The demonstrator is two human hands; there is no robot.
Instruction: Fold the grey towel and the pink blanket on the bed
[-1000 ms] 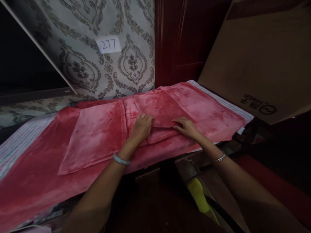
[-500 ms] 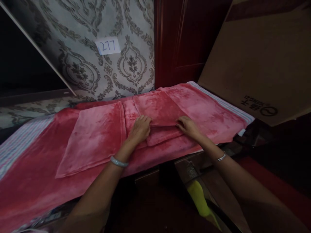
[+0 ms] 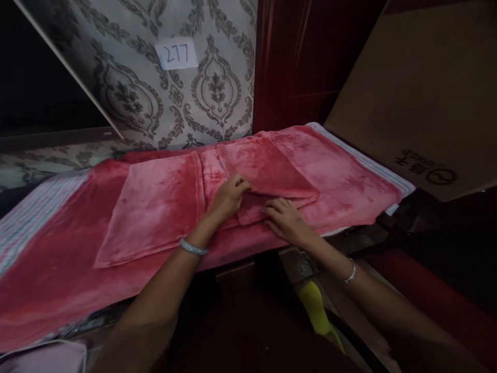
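A folded pink plush cloth (image 3: 264,160) lies on a larger pink plush cover (image 3: 330,171). My left hand (image 3: 231,196), with a bracelet at the wrist, pinches the near edge of its right folded section and lifts the upper layer slightly. A gap shows between the layers there. My right hand (image 3: 288,220) rests over the front of this section, fingers bent on or just over the lower layer; whether they grip it cannot be made out. To the left, another folded pink section (image 3: 155,207) lies flat.
A large cardboard box (image 3: 407,93) leans at the right, beside a dark red wooden panel (image 3: 295,62). Patterned wallpaper with a paper marked 277 (image 3: 178,53) is behind. A dark screen (image 3: 46,83) stands at left. Below is a yellow-green object (image 3: 315,308).
My right hand has let go of the upper layer's right corner and moved left and down to the lower layer. My left hand still holds the upper edge, now a little raised.
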